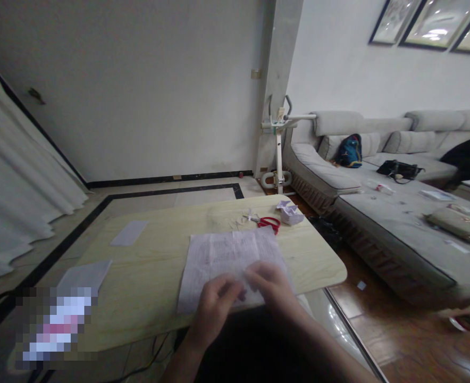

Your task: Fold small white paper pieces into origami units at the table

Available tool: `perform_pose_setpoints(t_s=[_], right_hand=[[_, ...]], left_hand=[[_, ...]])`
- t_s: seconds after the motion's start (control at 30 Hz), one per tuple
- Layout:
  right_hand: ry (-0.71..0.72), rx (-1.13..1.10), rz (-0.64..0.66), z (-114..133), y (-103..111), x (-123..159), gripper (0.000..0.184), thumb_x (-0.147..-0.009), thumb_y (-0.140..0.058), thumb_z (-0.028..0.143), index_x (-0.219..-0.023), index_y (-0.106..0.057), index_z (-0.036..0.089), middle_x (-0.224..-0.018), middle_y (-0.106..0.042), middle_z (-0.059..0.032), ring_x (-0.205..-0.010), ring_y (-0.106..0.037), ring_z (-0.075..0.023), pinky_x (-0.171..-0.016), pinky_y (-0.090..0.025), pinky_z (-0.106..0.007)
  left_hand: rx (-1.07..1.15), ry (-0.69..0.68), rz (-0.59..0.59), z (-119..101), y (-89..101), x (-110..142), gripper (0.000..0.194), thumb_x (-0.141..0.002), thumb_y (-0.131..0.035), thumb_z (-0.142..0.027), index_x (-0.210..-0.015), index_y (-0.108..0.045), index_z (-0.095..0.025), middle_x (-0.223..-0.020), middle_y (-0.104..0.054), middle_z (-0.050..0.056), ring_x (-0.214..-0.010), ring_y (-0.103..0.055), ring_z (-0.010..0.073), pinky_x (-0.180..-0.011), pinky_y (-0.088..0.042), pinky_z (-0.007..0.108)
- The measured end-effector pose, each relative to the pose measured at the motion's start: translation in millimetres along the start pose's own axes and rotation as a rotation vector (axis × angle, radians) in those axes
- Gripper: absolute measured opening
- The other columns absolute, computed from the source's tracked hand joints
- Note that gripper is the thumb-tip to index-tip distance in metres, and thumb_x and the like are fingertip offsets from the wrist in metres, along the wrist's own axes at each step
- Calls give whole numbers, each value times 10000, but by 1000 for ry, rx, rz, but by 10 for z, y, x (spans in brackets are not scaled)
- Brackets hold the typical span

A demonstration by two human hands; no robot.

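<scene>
A large creased sheet of paper covered in print lies flat on the wooden table in front of me. Over its near edge is my left hand, thumb and fingers curled together. My right hand is close beside it, fingers bent in a pinch and a little blurred. Whatever sits between the fingertips of either hand is too small or hidden to make out. Just beyond the sheet rest red-handled scissors, with thin scraps of string or paper by their blades.
A crumpled paper box stands at the table's far right corner. Smaller paper sheets lie on the left side. A grey sofa with bags is to the right, a white curtain to the left.
</scene>
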State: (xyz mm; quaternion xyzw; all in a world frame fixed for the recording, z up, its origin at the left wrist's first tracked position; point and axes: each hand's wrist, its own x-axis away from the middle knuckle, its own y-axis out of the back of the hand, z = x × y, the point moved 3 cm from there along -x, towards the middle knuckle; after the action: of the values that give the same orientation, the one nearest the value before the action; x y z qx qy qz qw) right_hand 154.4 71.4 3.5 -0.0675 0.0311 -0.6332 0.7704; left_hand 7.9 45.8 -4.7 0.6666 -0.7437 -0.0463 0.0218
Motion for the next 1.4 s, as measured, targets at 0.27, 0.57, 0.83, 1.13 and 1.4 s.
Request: perform_pose_setpoints(t_s=[0.27, 0.57, 0.83, 1.13, 1.4], right_hand=[[-137, -175, 113, -103, -42, -18, 401, -676, -776, 500, -600, -568, 167, -520, -551, 30, -509, -524, -126, -523, -384, -246], [-113, -123, 221, -32, -10, 17, 345, -697, -786, 441, -635, -611, 150, -561, -538, 35, -533, -466, -106, -535, -336, -233], [81, 121, -18, -70, -7, -14, 306, -763, -717, 412, -623, -589, 172, -577, -532, 29, -567, -466, -129, -549, -364, -247], [191, 196, -30, 13, 2, 25, 286, -830, -654, 390, -650, -572, 183, -615, -552, 18, -597, -506, -142, -571, -410, -253], [149, 197, 64, 55, 47, 13, 191, -802, -673, 367, -796, -636, 180, -716, -589, 1, -679, -534, -158, -619, -433, -262]], left_hand=[[351, 143, 79, 225, -64, -29, 236, -884, -619, -335, -734, -657, -157, -622, -613, -6, -618, -561, 133, -624, -448, 237], [285, 55, 197, 141, -36, -6, 276, -899, -595, -394, -774, -644, -153, -599, -582, -8, -554, -536, 118, -577, -434, 230], [-185, -139, -38, 111, 29, -30, 285, -910, -551, -346, -673, -579, -190, -645, -568, -1, -655, -540, 160, -637, -423, 263], [-209, -73, 15, 60, -8, -26, 291, -903, -555, -357, -663, -570, -193, -644, -621, -8, -672, -604, 171, -662, -456, 264], [-222, -53, 38, 46, 50, -13, 246, -850, -560, -237, -616, -496, -199, -588, -500, -49, -586, -506, 128, -572, -410, 222]])
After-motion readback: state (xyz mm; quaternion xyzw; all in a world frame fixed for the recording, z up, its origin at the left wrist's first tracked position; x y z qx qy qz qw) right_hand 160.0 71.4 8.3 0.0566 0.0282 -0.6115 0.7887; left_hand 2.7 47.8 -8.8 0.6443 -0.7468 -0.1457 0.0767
